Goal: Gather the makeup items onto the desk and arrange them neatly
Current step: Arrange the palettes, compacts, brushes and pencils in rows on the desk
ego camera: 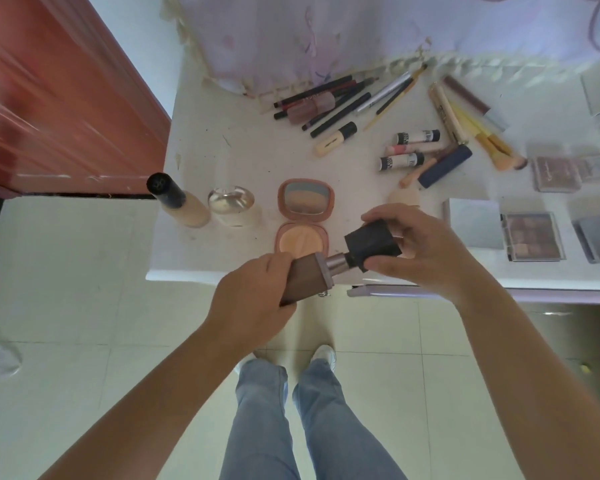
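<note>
Here, bottle (307, 277) between both hands' fingers (383, 263).

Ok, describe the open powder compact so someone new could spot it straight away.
Start at the white desk and follow its near edge to just left of the hands. The open powder compact lies flat there, right of the clear rounded bottle. It alone is pink and hinged open: a mirror in the far half, a peach powder pan in the near half.

Pale glossy floor tiles (84, 271) underfoot; red-brown wooden door (59, 109) at left; white desk (222, 157) ahead; pale floral fringed curtain (326, 32) hanging behind, lit by soft daylight.
</note>
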Demonstrator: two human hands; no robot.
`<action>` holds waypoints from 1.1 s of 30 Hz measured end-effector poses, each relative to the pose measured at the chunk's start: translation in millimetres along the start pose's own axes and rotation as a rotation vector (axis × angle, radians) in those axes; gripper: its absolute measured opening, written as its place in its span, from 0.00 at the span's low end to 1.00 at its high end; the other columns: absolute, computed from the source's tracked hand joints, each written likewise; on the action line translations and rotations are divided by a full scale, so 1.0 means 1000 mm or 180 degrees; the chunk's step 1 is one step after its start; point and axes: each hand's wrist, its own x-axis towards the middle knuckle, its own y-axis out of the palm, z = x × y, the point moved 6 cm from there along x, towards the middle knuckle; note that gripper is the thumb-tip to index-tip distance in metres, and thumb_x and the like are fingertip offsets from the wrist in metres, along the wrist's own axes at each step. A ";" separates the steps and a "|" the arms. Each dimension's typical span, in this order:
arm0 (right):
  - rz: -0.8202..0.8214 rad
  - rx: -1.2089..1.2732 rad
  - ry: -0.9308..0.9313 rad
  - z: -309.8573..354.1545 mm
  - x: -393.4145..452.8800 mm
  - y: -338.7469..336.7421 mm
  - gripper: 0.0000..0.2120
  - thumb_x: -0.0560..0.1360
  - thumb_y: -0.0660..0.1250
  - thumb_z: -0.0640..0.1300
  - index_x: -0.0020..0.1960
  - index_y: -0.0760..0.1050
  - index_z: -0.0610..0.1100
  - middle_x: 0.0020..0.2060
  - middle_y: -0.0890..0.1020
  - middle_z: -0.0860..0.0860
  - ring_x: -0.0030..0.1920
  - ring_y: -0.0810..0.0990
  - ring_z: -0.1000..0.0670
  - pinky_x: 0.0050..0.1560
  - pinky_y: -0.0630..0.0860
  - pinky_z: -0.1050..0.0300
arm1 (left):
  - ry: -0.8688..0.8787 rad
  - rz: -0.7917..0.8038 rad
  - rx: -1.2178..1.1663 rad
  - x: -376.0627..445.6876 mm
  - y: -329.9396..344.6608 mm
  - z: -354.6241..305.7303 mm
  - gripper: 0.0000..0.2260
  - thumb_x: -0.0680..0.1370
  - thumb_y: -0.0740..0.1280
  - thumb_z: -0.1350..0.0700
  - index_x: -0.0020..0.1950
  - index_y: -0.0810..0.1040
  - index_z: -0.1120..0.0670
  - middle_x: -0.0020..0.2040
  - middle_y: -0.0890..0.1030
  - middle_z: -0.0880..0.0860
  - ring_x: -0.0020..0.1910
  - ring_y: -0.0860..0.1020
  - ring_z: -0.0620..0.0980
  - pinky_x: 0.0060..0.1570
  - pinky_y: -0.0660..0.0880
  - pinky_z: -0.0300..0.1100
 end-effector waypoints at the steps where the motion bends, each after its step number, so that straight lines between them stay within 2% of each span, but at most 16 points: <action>1: 0.0036 -0.0027 0.0019 -0.001 0.000 0.002 0.23 0.64 0.72 0.31 0.46 0.71 0.56 0.43 0.77 0.59 0.45 0.78 0.63 0.45 0.75 0.72 | -0.0073 0.0024 -0.0063 -0.001 0.002 0.002 0.17 0.67 0.69 0.59 0.56 0.75 0.59 0.46 0.80 0.56 0.41 0.77 0.56 0.36 0.69 0.43; 4: 0.0081 -0.0027 0.0151 -0.008 -0.001 0.005 0.23 0.64 0.72 0.32 0.46 0.71 0.57 0.43 0.78 0.57 0.46 0.79 0.56 0.48 0.77 0.68 | -0.0309 -0.0002 -0.0376 -0.004 0.009 0.010 0.16 0.70 0.65 0.57 0.57 0.72 0.54 0.48 0.78 0.51 0.40 0.70 0.49 0.37 0.65 0.38; 7: 0.0091 0.0019 0.0277 -0.013 -0.003 0.015 0.21 0.65 0.72 0.35 0.46 0.71 0.58 0.43 0.77 0.58 0.45 0.80 0.56 0.45 0.78 0.65 | -0.0279 0.0102 -0.0469 -0.004 0.016 0.009 0.15 0.70 0.64 0.55 0.57 0.71 0.53 0.48 0.77 0.51 0.39 0.68 0.47 0.38 0.64 0.37; 9: -0.0012 -0.0105 0.0241 -0.013 -0.004 0.022 0.20 0.66 0.72 0.37 0.45 0.69 0.60 0.41 0.76 0.60 0.43 0.79 0.60 0.43 0.76 0.70 | -0.0276 0.0180 -0.0608 -0.003 0.019 0.006 0.15 0.70 0.65 0.56 0.55 0.70 0.53 0.46 0.77 0.51 0.39 0.69 0.48 0.37 0.65 0.38; 13: -0.0180 -0.0445 0.0255 -0.009 -0.007 0.023 0.19 0.67 0.71 0.41 0.44 0.66 0.62 0.39 0.73 0.63 0.38 0.75 0.62 0.37 0.71 0.80 | -0.0335 0.0415 -0.1107 -0.003 0.026 0.003 0.19 0.71 0.66 0.56 0.59 0.64 0.51 0.47 0.76 0.48 0.42 0.76 0.51 0.43 0.75 0.42; 15: -0.0140 -0.0574 0.0320 -0.006 -0.009 0.023 0.17 0.67 0.70 0.43 0.44 0.66 0.61 0.38 0.72 0.64 0.37 0.74 0.62 0.36 0.70 0.80 | -0.0292 0.0585 -0.1330 -0.004 0.030 0.000 0.18 0.71 0.66 0.56 0.56 0.62 0.49 0.45 0.74 0.45 0.42 0.77 0.50 0.43 0.77 0.43; 18: -0.0078 -0.0714 0.0455 -0.004 -0.010 0.021 0.13 0.66 0.68 0.49 0.46 0.67 0.58 0.37 0.72 0.63 0.37 0.75 0.60 0.38 0.72 0.75 | -0.0225 0.0594 -0.1653 -0.005 0.034 -0.002 0.18 0.71 0.67 0.57 0.53 0.62 0.45 0.43 0.72 0.43 0.40 0.75 0.45 0.40 0.74 0.39; 21: -0.0106 -0.0853 0.0503 0.001 -0.012 0.019 0.16 0.63 0.66 0.56 0.48 0.67 0.57 0.36 0.72 0.63 0.36 0.75 0.59 0.36 0.73 0.74 | -0.0214 0.0528 -0.1998 -0.006 0.038 -0.005 0.18 0.71 0.69 0.58 0.50 0.62 0.43 0.41 0.70 0.38 0.40 0.72 0.39 0.40 0.72 0.34; 23: -0.0105 -0.0856 0.0495 0.004 -0.013 0.019 0.20 0.61 0.66 0.61 0.50 0.66 0.58 0.37 0.72 0.64 0.35 0.74 0.61 0.33 0.71 0.78 | -0.0208 0.0402 -0.2196 -0.007 0.037 -0.008 0.18 0.70 0.70 0.59 0.49 0.64 0.43 0.42 0.70 0.38 0.42 0.72 0.38 0.40 0.72 0.32; 25: -0.0041 -0.0681 0.0501 0.005 -0.016 0.020 0.25 0.56 0.65 0.64 0.50 0.63 0.62 0.40 0.72 0.64 0.35 0.76 0.62 0.33 0.69 0.80 | -0.0200 0.0167 -0.2455 -0.007 0.033 -0.010 0.20 0.69 0.71 0.61 0.47 0.64 0.42 0.45 0.69 0.40 0.43 0.71 0.36 0.41 0.71 0.29; 27: 0.0052 -0.0364 0.0491 0.001 -0.020 0.020 0.27 0.56 0.69 0.58 0.51 0.63 0.64 0.46 0.72 0.65 0.42 0.76 0.68 0.37 0.70 0.80 | -0.0304 0.0133 -0.2882 -0.008 0.030 -0.009 0.20 0.69 0.72 0.63 0.47 0.66 0.42 0.47 0.71 0.45 0.44 0.72 0.37 0.42 0.72 0.29; 29: 0.0044 -0.0008 0.0428 -0.006 -0.023 0.020 0.29 0.60 0.75 0.45 0.53 0.65 0.63 0.50 0.73 0.63 0.47 0.75 0.68 0.41 0.71 0.77 | -0.0452 0.0396 -0.3254 -0.009 0.032 -0.010 0.20 0.69 0.71 0.63 0.48 0.69 0.41 0.50 0.75 0.50 0.46 0.75 0.42 0.45 0.75 0.33; 31: -0.0031 0.0309 0.0387 -0.012 -0.026 0.019 0.28 0.61 0.74 0.33 0.51 0.68 0.57 0.47 0.77 0.61 0.47 0.77 0.65 0.41 0.73 0.75 | -0.0555 0.0633 -0.3508 -0.010 0.034 -0.012 0.19 0.69 0.71 0.63 0.49 0.71 0.42 0.50 0.77 0.50 0.45 0.76 0.43 0.45 0.76 0.34; 33: -0.0084 0.0535 0.0363 -0.015 -0.026 0.018 0.26 0.60 0.73 0.29 0.48 0.71 0.53 0.39 0.80 0.62 0.42 0.78 0.64 0.39 0.74 0.73 | -0.0656 0.0788 -0.3763 -0.011 0.037 -0.014 0.17 0.70 0.70 0.65 0.48 0.73 0.44 0.47 0.79 0.50 0.44 0.77 0.46 0.40 0.76 0.32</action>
